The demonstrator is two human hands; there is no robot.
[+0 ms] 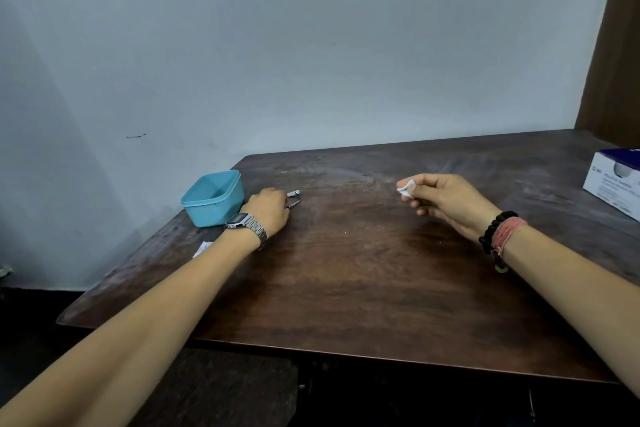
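Note:
My left hand point(268, 210) lies on the dark wooden table point(346, 288) with its fingers curled round a small metal nail clipper point(293, 198), whose tip sticks out to the right of the knuckles. A metal watch sits on that wrist. My right hand point(446, 199) hovers just above the table at the right and pinches a small folded white swab point(405, 190) between thumb and forefinger. Dark beads and a pink thread band circle the right wrist.
An open light-blue plastic box point(213, 198) stands at the table's far left corner, just left of my left hand. A white and purple carton point(613, 184) sits at the right edge. A small torn white wrapper point(202, 248) lies near the left edge. A pale wall backs the table.

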